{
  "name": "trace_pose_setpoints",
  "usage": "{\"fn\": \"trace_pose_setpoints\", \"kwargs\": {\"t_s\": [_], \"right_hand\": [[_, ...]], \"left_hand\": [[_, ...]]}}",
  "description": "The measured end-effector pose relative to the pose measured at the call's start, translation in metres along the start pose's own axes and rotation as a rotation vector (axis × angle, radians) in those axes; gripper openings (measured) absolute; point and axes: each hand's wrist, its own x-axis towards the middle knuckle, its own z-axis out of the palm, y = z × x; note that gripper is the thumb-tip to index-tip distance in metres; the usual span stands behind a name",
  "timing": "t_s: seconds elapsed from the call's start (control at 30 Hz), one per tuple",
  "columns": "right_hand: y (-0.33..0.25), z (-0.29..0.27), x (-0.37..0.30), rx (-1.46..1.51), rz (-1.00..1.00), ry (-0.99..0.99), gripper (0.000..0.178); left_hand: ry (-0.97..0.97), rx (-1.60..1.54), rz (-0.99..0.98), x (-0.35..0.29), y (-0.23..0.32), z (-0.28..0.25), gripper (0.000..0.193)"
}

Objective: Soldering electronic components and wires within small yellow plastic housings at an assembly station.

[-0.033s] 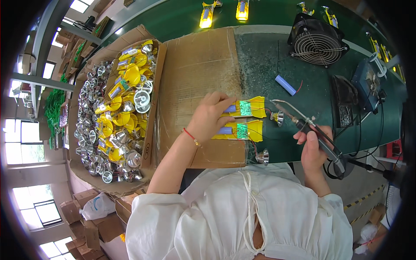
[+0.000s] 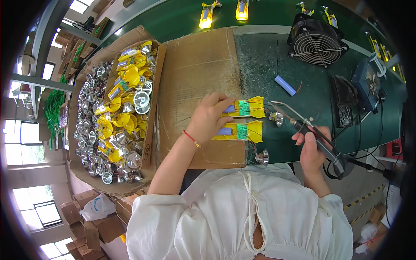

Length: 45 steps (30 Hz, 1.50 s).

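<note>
Two yellow plastic flashlight housings lie side by side on the cardboard, each with a purple battery cell and a green circuit board. My left hand [image 2: 211, 113] grips the left end of the far housing [image 2: 258, 104], fingers bent over its battery [image 2: 231, 108]. Just nearer to me is the second housing [image 2: 257, 132]. Thin wires run from the boards to a silver reflector lamp head [image 2: 276, 118] and another lamp head [image 2: 262, 157]. In my right hand [image 2: 313, 149] is a soldering iron [image 2: 308, 130] with a thin curved metal tube; its tip hovers near the far lamp head, right of the housing.
A cardboard box [image 2: 158, 82] full of reflectors and yellow housings stands at the left. A loose purple cell [image 2: 285, 85] lies on the green mat. Behind it are a black fan [image 2: 318, 45] and a blue soldering station [image 2: 366, 84]. Lit lamps [image 2: 206, 19] sit along the far belt.
</note>
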Motion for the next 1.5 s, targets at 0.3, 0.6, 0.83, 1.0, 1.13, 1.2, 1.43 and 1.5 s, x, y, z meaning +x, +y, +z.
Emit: {"fn": "trace_pose_setpoints", "kwargs": {"t_s": [0.3,0.6,0.83,1.0,1.13,1.2,1.43,1.5], "right_hand": [[0.011,0.019,-0.004,-0.046,0.121,-0.058,0.016],[0.019,0.029,-0.003,-0.163,0.148,-0.096,0.017],[0.024,0.032,-0.002,-0.180,0.129,-0.126,0.014],[0.024,0.036,-0.002,-0.133,0.143,-0.105,0.013],[0.025,0.037,-0.002,-0.124,0.142,-0.114,0.013],[0.026,0.038,-0.002,-0.120,0.141,-0.112,0.012],[0.026,0.037,-0.002,-0.087,0.175,-0.094,0.012],[0.029,0.038,-0.001,-0.110,0.162,-0.108,0.013]], "left_hand": [[0.350,-0.158,-0.132,0.008,0.013,0.018,0.017],[0.406,-0.149,-0.120,0.008,0.012,0.030,0.007],[0.449,-0.095,-0.131,0.010,0.014,0.033,0.008],[0.484,-0.062,-0.114,0.011,0.014,0.036,0.008],[0.493,-0.044,-0.131,0.011,0.015,0.037,0.007],[0.490,-0.028,-0.136,0.010,0.015,0.037,0.007],[0.490,-0.062,-0.137,0.012,0.016,0.037,0.009],[0.491,-0.059,-0.140,0.012,0.015,0.037,0.008]]}}
